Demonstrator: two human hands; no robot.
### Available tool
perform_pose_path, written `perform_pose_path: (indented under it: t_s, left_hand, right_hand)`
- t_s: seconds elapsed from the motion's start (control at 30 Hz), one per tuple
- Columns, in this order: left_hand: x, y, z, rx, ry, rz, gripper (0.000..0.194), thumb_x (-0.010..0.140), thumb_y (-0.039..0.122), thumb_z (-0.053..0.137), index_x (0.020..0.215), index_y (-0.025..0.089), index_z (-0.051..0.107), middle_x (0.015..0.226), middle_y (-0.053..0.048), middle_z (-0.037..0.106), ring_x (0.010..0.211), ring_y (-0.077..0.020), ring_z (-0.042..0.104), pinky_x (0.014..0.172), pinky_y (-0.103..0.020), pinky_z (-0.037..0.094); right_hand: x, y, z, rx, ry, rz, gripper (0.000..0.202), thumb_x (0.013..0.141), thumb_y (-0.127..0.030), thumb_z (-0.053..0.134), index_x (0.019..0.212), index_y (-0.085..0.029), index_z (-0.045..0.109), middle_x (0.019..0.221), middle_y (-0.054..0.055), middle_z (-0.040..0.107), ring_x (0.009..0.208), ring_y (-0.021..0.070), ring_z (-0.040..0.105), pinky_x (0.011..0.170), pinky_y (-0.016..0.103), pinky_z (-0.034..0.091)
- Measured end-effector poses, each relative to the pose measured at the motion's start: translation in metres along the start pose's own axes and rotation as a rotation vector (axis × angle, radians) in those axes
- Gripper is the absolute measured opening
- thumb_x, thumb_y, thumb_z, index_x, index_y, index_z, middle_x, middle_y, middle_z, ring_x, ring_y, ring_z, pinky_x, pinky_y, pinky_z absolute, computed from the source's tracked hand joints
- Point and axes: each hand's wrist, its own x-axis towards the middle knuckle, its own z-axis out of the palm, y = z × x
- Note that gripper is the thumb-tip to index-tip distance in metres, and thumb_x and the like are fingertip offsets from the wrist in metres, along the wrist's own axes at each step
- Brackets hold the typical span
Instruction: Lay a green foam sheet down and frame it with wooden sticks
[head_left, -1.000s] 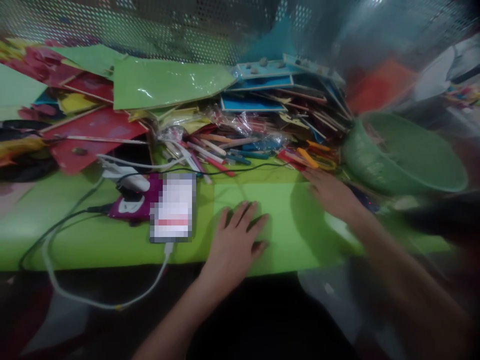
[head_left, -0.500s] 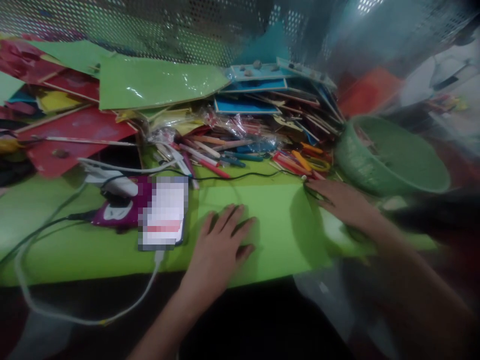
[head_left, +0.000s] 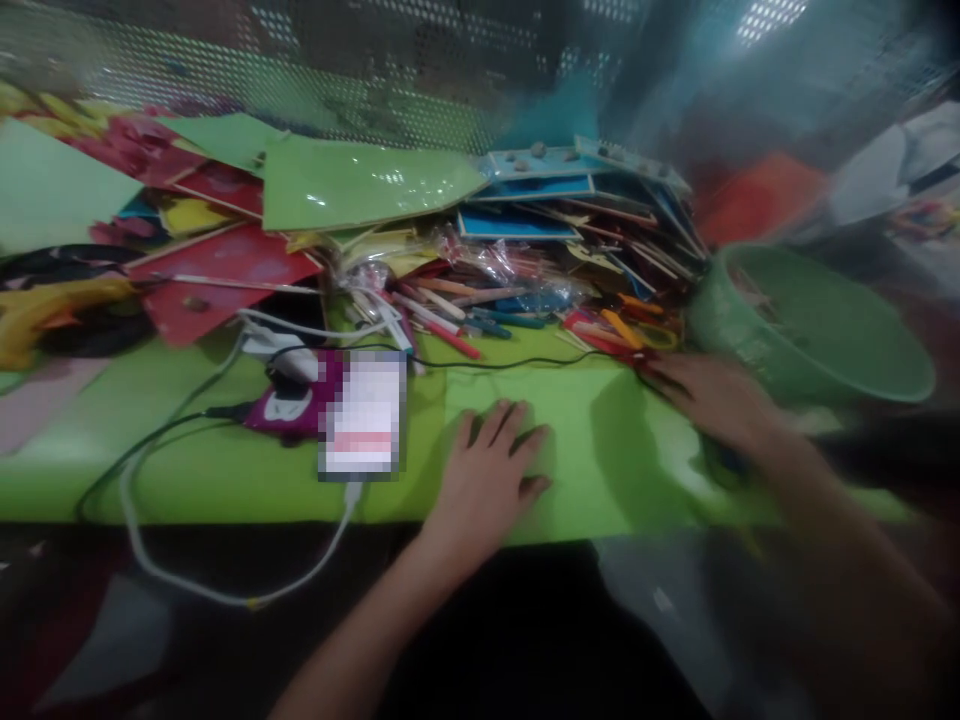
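Both hands rest on a sheet of green paper spread on the table. The left hand lies flat, fingers spread and extended, palm down on the sheet's near left part, gripping nothing. The right hand is blurred; it lies at the sheet's far right corner, fingers stretched toward the edge, and whether it pinches the paper or merely presses on it cannot be told. A fold line or raised flap seems to run down the sheet between the two hands, with the right portion lying slightly darker.

Taking the sheet as the landmark: a green bowl stands just to its right and beyond, close to the right hand. Along its far edge lies a heap of coloured pens and sticks, with stacked coloured boards behind. To its left sits a phone with a white cable trailing off the table's near edge.

By the look of it, the step in hand is flattening or folding the sheet: the left hand anchors while the right works the corner. The next move would call for steady downward pressure from the left hand, so the paper does not slide, and a clean grip on the corner.
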Motion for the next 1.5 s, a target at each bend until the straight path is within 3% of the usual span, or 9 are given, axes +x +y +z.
perform_pose_path:
  t_s: [0.2,0.3,0.57,0.73,0.9,0.97,1.1,1.27,1.5]
  left_hand:
    - [0.0,-0.001,-0.001,-0.021,0.048,0.009,0.062,0.102,0.054,0.054,0.158,0.03,0.043,0.169,-0.012,0.038,0.157,-0.0332,0.035,0.126,-0.063,0.03]
    - [-0.001,-0.008,-0.005,-0.026,0.05,-0.006,0.06,0.103,0.054,0.051,0.156,0.028,0.046,0.167,-0.011,0.042,0.156,-0.0318,0.036,0.127,-0.06,0.028]
    - [-0.006,-0.024,-0.003,0.0,0.057,-0.077,0.058,0.1,0.052,0.057,0.152,0.027,0.052,0.167,-0.012,0.041,0.157,-0.0352,0.033,0.126,-0.062,0.03]
    - [-0.007,-0.02,-0.001,-0.003,0.051,-0.087,0.06,0.101,0.055,0.055,0.154,0.026,0.05,0.168,-0.013,0.04,0.157,-0.0358,0.032,0.126,-0.063,0.03]
    - [-0.006,-0.019,-0.003,0.005,0.051,-0.08,0.061,0.1,0.054,0.056,0.154,0.026,0.049,0.167,-0.014,0.041,0.157,-0.0355,0.033,0.126,-0.063,0.03]
    - [-0.006,-0.019,-0.003,0.009,0.053,-0.078,0.062,0.1,0.056,0.056,0.153,0.025,0.05,0.166,-0.014,0.042,0.156,-0.0349,0.034,0.125,-0.063,0.03]
    - [-0.006,-0.019,-0.002,0.008,0.064,-0.081,0.062,0.099,0.057,0.057,0.153,0.026,0.051,0.165,-0.015,0.043,0.156,-0.0345,0.035,0.124,-0.062,0.033]
    - [-0.007,-0.019,-0.001,0.003,0.071,-0.085,0.061,0.101,0.056,0.053,0.153,0.025,0.051,0.165,-0.015,0.044,0.156,-0.0347,0.035,0.125,-0.062,0.03]
    - [-0.004,-0.017,0.003,0.0,0.114,-0.092,0.063,0.1,0.057,0.054,0.153,0.023,0.05,0.165,-0.017,0.044,0.153,-0.0375,0.038,0.123,-0.065,0.032]
  right_hand:
    - [-0.017,-0.048,0.006,0.248,0.038,-0.21,0.063,0.105,-0.049,0.044,0.164,-0.025,0.038,0.166,0.011,0.045,0.153,0.0326,0.043,0.125,0.058,0.034]
    - [-0.022,-0.063,0.017,0.309,-0.021,-0.257,0.069,0.103,-0.053,0.048,0.166,-0.031,0.032,0.171,0.01,0.037,0.154,0.0339,0.04,0.125,0.059,0.036]
    - [-0.015,-0.043,0.033,0.353,-0.103,-0.254,0.073,0.099,-0.059,0.053,0.164,-0.032,0.037,0.17,0.009,0.038,0.152,0.0343,0.043,0.125,0.058,0.036]
    - [-0.005,-0.039,0.027,0.322,-0.105,-0.247,0.066,0.099,-0.06,0.052,0.156,-0.028,0.052,0.16,0.011,0.053,0.144,0.0359,0.054,0.12,0.058,0.043]
    - [0.032,-0.063,-0.01,0.261,0.023,-0.193,0.052,0.103,-0.054,0.044,0.145,-0.029,0.063,0.142,0.01,0.07,0.129,0.0362,0.066,0.111,0.06,0.05]
    - [0.056,-0.084,-0.026,0.31,0.055,-0.231,0.046,0.104,-0.049,0.045,0.139,-0.029,0.067,0.142,0.007,0.07,0.133,0.0344,0.063,0.109,0.055,0.051]
    - [0.106,-0.134,-0.045,0.342,0.088,-0.268,0.038,0.101,-0.038,0.049,0.128,-0.025,0.074,0.125,0.009,0.078,0.115,0.0303,0.072,0.099,0.047,0.057]
    - [0.15,-0.18,-0.041,0.297,0.042,-0.271,0.032,0.1,-0.03,0.052,0.121,-0.021,0.075,0.124,0.01,0.076,0.113,0.0302,0.071,0.096,0.044,0.056]
    - [0.172,-0.192,-0.023,0.209,0.107,-0.139,0.026,0.092,-0.021,0.06,0.114,-0.019,0.072,0.115,0.015,0.077,0.105,0.0329,0.07,0.084,0.042,0.056]
